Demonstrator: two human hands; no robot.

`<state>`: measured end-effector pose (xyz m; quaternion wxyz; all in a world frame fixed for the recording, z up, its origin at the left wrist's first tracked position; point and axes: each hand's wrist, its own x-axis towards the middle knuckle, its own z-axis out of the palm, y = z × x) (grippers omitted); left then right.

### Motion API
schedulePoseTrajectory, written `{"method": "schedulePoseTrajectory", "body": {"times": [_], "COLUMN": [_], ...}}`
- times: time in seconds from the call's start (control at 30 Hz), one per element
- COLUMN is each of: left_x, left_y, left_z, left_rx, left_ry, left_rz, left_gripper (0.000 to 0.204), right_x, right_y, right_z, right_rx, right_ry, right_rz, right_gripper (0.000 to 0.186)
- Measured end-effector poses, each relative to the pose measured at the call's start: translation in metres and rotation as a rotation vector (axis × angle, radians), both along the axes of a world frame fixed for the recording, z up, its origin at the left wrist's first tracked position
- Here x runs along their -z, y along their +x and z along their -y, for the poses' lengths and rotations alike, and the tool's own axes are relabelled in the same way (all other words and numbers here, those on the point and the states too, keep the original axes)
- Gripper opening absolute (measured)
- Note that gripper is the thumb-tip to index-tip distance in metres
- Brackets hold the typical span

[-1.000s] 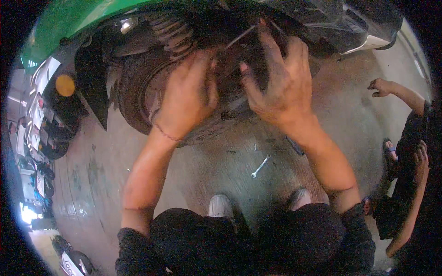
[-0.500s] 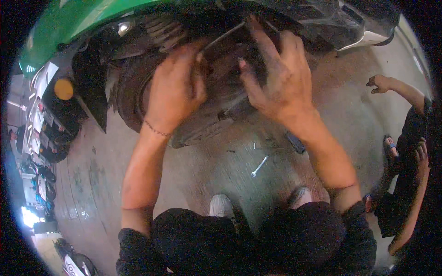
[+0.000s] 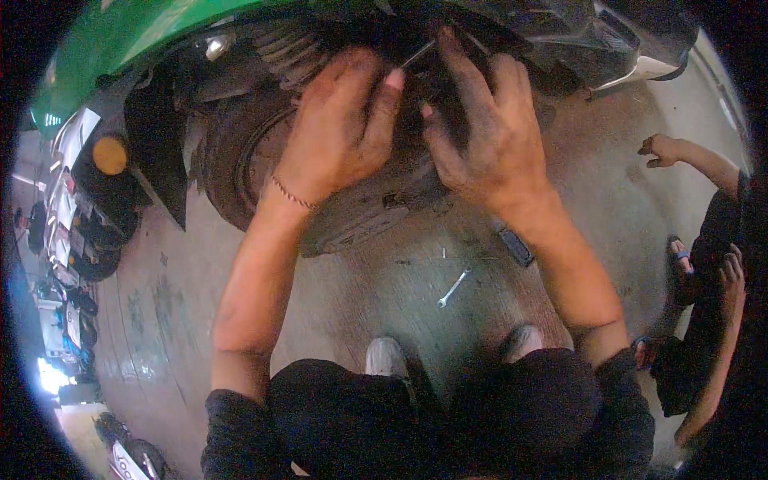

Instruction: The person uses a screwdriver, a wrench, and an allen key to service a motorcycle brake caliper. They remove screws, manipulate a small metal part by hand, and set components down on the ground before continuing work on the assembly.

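Observation:
My left hand (image 3: 340, 132), with a thin bracelet on its wrist, is closed, thumb and fingers together, around the near end of a thin metal rod (image 3: 418, 55). The rod slants up to the right into the dark underside of a green motorbike (image 3: 144, 40); whatever sort of handle it has is hidden in my palm. My right hand (image 3: 496, 132) has dark smudges and reaches up beside it. Its index finger stretches to the rod's far end, and its thumb stands apart. Below both hands is the bike's dusty wheel (image 3: 232, 176).
A wrench (image 3: 454, 289) lies on the concrete floor between my shoes and the wheel. A small dark object (image 3: 514, 245) lies near my right forearm. Another person's hand (image 3: 662, 150) extends in from the right. Several parked motorbikes (image 3: 80, 320) line the left.
My left hand has moved up and to the right, closer to my right hand, and less of the rod shows between them. My right hand has barely shifted.

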<state>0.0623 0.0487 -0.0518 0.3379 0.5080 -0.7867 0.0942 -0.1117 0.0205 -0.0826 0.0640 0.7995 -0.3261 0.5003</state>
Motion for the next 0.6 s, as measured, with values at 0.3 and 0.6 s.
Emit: {"method": "schedulePoseTrajectory", "body": {"times": [0.3,0.6], "left_x": [0.009,0.028], "left_y": [-0.012,-0.013], "left_z": [0.016,0.018], "left_rx": [0.161,0.158], "left_ry": [-0.098,-0.11], "left_rz": [-0.015,-0.163], "left_gripper": [0.035,0.035], "right_x": [0.0,-0.005], "right_y": [-0.002,-0.002], "right_z": [0.004,-0.003], "right_rx": [-0.078,-0.124], "right_ry": [0.022,0.065], "right_rz": [0.028,-0.005], "right_gripper": [0.07,0.073]}}
